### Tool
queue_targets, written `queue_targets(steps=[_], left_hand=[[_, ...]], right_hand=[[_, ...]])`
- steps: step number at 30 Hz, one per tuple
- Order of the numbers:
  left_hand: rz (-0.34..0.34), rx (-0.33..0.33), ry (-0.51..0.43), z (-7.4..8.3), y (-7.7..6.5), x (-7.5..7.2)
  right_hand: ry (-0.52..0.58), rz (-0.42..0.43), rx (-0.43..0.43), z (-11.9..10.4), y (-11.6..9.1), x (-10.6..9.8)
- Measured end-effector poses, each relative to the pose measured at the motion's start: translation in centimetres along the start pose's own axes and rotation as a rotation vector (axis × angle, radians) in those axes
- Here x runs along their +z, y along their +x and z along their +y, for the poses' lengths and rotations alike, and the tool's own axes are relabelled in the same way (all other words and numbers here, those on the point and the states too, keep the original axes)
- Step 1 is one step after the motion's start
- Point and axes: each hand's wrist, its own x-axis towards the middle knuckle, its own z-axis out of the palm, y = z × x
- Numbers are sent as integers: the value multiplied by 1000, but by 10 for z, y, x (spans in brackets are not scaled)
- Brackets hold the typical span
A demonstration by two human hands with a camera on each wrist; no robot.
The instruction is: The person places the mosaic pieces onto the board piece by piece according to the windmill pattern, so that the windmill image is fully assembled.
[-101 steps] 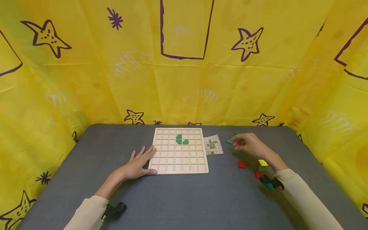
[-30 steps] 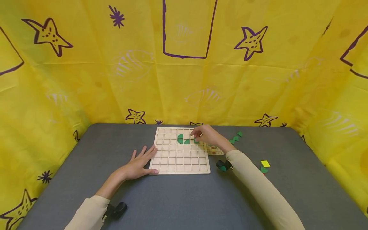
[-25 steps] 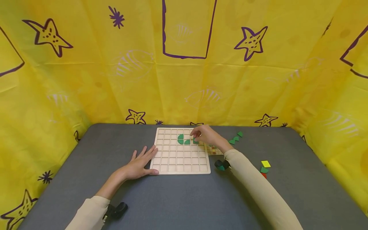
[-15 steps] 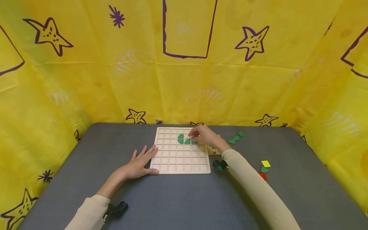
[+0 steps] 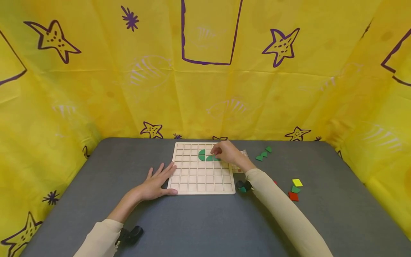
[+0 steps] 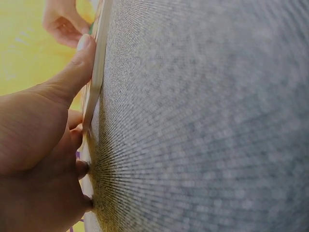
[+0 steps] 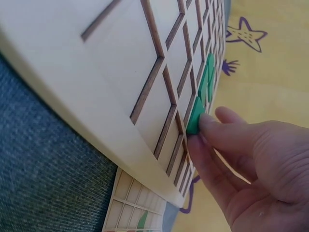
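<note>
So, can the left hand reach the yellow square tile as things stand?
Probably not easily: the left hand rests at the left edge of the wooden grid board, and the right forearm crosses the direct path, though the yellow square tile itself lies uncovered.

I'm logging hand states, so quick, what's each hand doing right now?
Left hand: open, resting at the left edge of the gridded wooden board.
Right hand: closed, pinching a green tile over the board.
</note>
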Motion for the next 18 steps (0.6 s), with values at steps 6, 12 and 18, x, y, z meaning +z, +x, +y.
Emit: queue_targets(steps=[6,12,18], left_hand=[[2,0,-4,0,0,1],[6,-1,0,-1,0,1],[5,3,-4,-1,1,2]], right_hand=[[-8,14,19,0,-1,2],[-1,21,17,-1,-2,2],[-2,10,14,0,-2,1]])
